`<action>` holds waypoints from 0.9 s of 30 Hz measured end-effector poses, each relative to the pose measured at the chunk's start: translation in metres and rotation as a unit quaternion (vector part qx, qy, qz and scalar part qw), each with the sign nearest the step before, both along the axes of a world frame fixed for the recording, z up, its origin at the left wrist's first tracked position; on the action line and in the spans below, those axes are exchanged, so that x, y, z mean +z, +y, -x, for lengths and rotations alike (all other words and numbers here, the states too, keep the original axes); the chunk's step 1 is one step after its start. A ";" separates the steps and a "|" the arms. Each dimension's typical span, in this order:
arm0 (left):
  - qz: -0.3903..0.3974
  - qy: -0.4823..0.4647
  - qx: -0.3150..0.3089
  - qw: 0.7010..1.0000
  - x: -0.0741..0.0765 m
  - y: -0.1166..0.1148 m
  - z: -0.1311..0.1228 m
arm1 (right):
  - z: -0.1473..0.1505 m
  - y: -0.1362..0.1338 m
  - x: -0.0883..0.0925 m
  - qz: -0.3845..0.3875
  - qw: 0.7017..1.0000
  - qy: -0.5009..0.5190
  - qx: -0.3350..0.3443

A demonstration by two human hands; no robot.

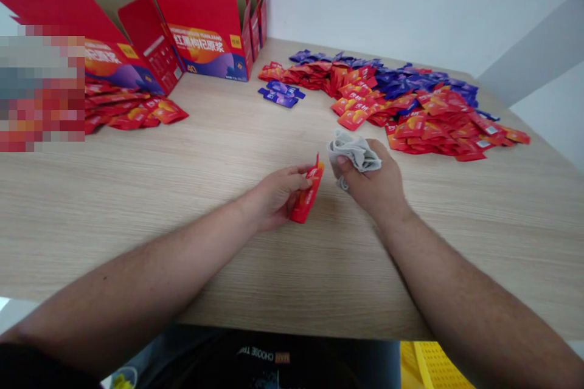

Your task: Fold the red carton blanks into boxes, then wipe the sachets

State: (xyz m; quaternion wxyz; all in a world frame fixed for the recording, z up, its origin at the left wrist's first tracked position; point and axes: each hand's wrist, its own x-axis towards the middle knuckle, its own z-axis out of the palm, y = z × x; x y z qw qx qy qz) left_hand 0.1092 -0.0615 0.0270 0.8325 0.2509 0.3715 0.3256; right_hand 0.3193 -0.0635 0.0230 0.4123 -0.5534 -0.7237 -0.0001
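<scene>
Pinched between the thumb and fingers of my left hand (280, 194) is a red sachet (306, 197) with orange print, tilted, its lower end reaching down past the fingers. To its right, my right hand (371, 185) is closed around a crumpled pale grey cloth (353, 151), which bulges out above the thumb. The cloth and the sachet are a little apart. Both hands are over the middle of the wooden table (219, 152). Beyond my right hand lies a large heap of red sachets (433, 124).
Blue-purple sachets (410, 80) are heaped behind the red ones, and a few blue sachets (281, 94) lie apart. Red cartons (201, 18) stand at the back left, with more red sachets (137, 112) before them. A yellow crate (438, 364) sits below the table edge.
</scene>
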 end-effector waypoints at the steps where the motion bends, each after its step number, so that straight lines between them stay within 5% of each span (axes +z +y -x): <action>1: -0.014 0.003 0.013 1.000 -0.001 0.001 -0.002 | 0.001 -0.003 0.003 -0.012 1.000 0.007 0.002; 5: -0.020 0.017 0.064 0.998 -0.008 0.001 -0.008 | 0.013 -0.021 0.014 -0.062 0.998 0.011 0.026; 9: -0.005 -0.066 0.061 0.996 -0.012 -0.003 -0.015 | 0.030 -0.027 0.007 -0.016 0.984 -0.038 0.172; 13: 0.038 -0.089 0.077 0.992 -0.008 -0.006 -0.021 | 0.040 -0.023 -0.004 -0.006 0.991 -0.041 0.124; 17: 0.040 -0.073 0.109 0.991 -0.004 -0.006 -0.021 | 0.043 -0.024 -0.003 0.043 0.973 -0.095 0.205; 21: 0.052 -0.081 0.118 0.988 -0.003 -0.004 -0.020 | 0.043 -0.025 -0.002 0.059 0.984 -0.069 0.155; 25: 0.063 -0.058 0.108 0.991 0.000 -0.002 -0.017 | 0.046 -0.028 -0.004 0.085 0.956 -0.121 0.255; 27: 0.052 -0.064 0.116 0.990 0.002 0.000 -0.015 | 0.047 -0.029 -0.006 0.086 0.962 -0.097 0.239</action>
